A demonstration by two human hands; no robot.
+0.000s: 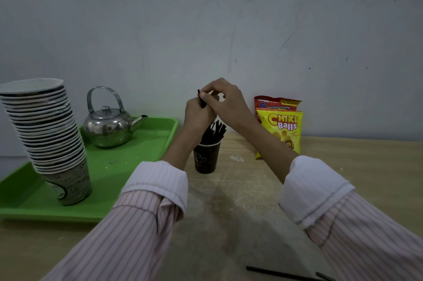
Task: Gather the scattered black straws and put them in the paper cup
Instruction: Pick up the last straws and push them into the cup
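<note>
A dark paper cup (206, 158) stands upright on the wooden table, with several black straws (216, 131) sticking out of it. Both hands are raised just above the cup. My left hand (198, 114) is closed around a black straw (202, 99) whose top end pokes out. My right hand (225, 98) pinches that same straw near its top with thumb and forefinger. Two more black straws (281, 274) lie flat on the table at the bottom right, partly under my right sleeve.
A green tray (128, 163) on the left carries a tall stack of paper cups (49, 134) and a metal kettle (109, 125). Two snack bags (282, 125) stand against the wall right of the cup. The wall is close behind.
</note>
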